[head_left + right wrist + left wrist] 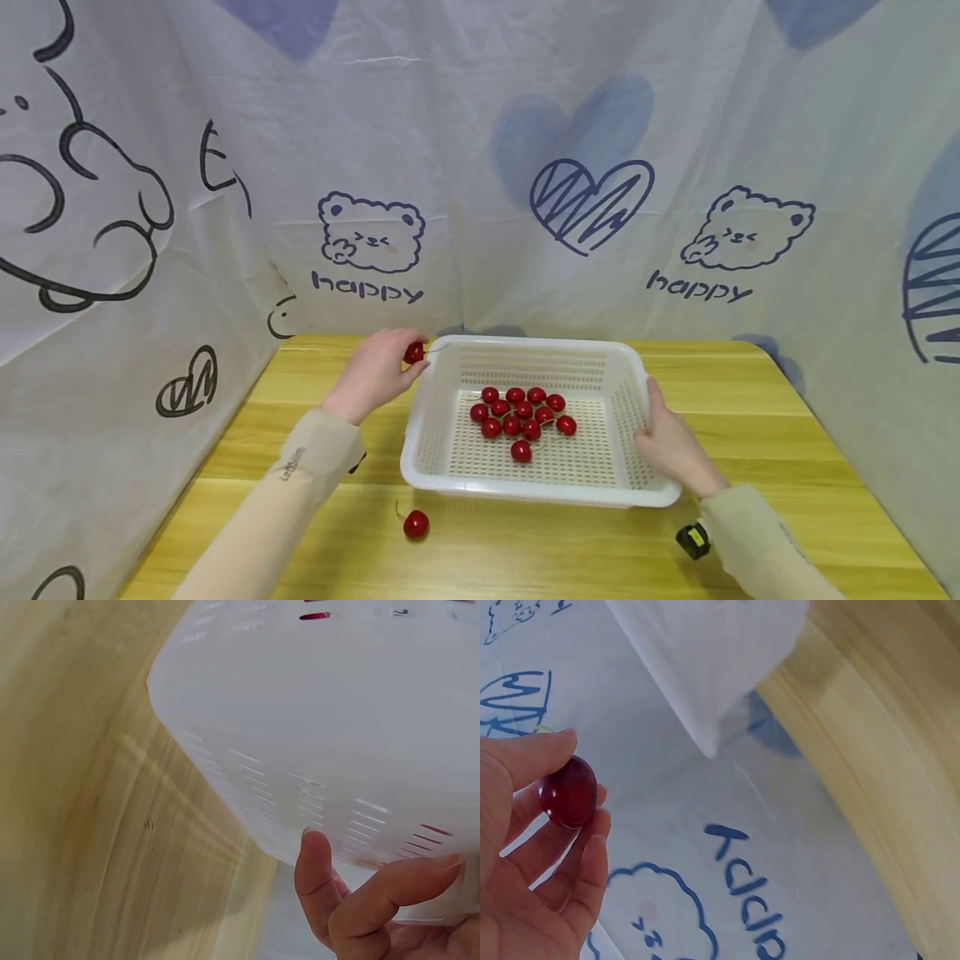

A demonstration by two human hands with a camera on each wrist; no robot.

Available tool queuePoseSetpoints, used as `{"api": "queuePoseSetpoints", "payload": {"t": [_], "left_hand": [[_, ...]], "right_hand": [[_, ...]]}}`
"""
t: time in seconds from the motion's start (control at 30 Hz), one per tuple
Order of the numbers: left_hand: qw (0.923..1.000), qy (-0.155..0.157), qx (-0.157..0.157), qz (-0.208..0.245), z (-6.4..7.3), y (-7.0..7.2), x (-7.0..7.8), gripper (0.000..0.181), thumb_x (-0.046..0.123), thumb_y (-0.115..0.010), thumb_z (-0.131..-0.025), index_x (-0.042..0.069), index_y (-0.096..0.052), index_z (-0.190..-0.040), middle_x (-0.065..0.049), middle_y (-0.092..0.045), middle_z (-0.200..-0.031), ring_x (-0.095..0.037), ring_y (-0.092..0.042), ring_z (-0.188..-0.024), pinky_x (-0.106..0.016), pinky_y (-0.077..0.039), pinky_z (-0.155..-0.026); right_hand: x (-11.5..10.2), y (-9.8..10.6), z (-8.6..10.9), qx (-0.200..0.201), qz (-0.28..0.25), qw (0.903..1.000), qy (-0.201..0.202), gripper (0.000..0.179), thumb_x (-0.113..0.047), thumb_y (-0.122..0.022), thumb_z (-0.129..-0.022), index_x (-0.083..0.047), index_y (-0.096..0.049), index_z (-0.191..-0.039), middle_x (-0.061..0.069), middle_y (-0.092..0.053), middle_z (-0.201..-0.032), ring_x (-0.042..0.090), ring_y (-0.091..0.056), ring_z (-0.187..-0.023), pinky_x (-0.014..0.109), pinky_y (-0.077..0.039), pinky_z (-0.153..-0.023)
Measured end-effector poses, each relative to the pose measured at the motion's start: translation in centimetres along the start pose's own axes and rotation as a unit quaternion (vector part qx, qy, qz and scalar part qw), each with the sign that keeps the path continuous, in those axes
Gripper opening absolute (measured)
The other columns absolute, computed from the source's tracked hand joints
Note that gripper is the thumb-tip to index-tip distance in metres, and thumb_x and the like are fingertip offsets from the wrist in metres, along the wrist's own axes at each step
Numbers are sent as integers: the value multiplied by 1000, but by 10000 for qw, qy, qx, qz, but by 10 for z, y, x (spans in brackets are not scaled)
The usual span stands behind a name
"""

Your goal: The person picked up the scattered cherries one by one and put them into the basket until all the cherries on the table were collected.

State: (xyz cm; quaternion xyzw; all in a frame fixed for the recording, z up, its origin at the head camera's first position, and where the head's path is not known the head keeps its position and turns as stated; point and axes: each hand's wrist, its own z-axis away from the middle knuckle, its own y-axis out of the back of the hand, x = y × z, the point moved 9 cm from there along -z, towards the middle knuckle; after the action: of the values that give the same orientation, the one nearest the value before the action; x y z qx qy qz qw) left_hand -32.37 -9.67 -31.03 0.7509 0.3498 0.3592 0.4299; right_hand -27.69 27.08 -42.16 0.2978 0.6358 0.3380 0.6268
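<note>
My left hand point(379, 372) pinches a dark red cherry point(571, 792) between thumb and fingers, its thin stem pointing toward the basket. This cherry is just outside the far left corner of a white slotted plastic basket point(540, 493). On the basket's floor several red cherries point(523, 410) lie grouped near the middle, one of them point(521, 452) a little nearer to me. My right hand point(670, 440) grips the basket's right rim. In the right wrist view, fingers point(315, 874) of that hand press against the slotted outer wall.
A single cherry point(416, 524) with a stem lies on the wooden table point(525, 554) in front of the basket's left end. A black and yellow object point(693, 540) is by the right sleeve. White cloth point(480, 167) with blue drawings hangs behind the table and along its sides.
</note>
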Motion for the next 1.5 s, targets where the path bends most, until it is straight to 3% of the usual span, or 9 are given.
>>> {"api": "queuePoseSetpoints", "payload": {"t": [0.4, 0.63, 0.93, 1.2, 1.5], "left_hand": [[9978, -559, -110, 342, -27, -18, 45, 33, 11, -77, -87, 6, -66, -118, -10, -65, -114, -22, -67, -95, -35, -59, -85], [9950, -708, -632, 313, -35, -38, 67, 35, 14, -77, -88, 9, -65, -121, -6, -67, -116, -20, -68, -98, -33, -59, -88], [9859, -981, -1348, 107, -49, -73, 85, 34, 18, -73, -92, 13, -64, -124, -2, -69, -116, -16, -67, -99, -29, -56, -91], [9773, -1441, -1544, 145, -53, -97, 106, 30, 18, -71, -93, 15, -65, -122, 1, -70, -116, -14, -66, -106, -29, -55, -97], [9712, -1522, -1828, 127, -54, -121, 119, 29, 25, -71, -94, 18, -67, -122, 3, -72, -117, -12, -66, -105, -29, -54, -98]], "right_hand": [[-3, -7, -5, 5, -171, 9999, -18, 92, -3, -49, -89, 4, 12, -157, 46, -33, -148, 51, -64, -109, 47, -63, -77], [-5, -10, -9, -5, -265, 9996, -78, 93, -3, -50, -88, 3, 11, -158, 47, -34, -147, 46, -68, -100, 41, -63, -67], [-6, -10, -10, 14, -243, 9997, -81, 92, -3, -50, -89, 4, 11, -158, 47, -37, -145, 42, -71, -95, 39, -63, -65], [-5, -11, -10, 11, -286, 9995, -102, 93, -3, -51, -89, 2, 10, -159, 46, -39, -144, 44, -70, -97, 39, -63, -65], [-3, -12, -10, 6, -357, 9992, -167, 92, -3, -50, -90, 0, 11, -159, 46, -40, -143, 39, -72, -92, 35, -62, -60]]}}
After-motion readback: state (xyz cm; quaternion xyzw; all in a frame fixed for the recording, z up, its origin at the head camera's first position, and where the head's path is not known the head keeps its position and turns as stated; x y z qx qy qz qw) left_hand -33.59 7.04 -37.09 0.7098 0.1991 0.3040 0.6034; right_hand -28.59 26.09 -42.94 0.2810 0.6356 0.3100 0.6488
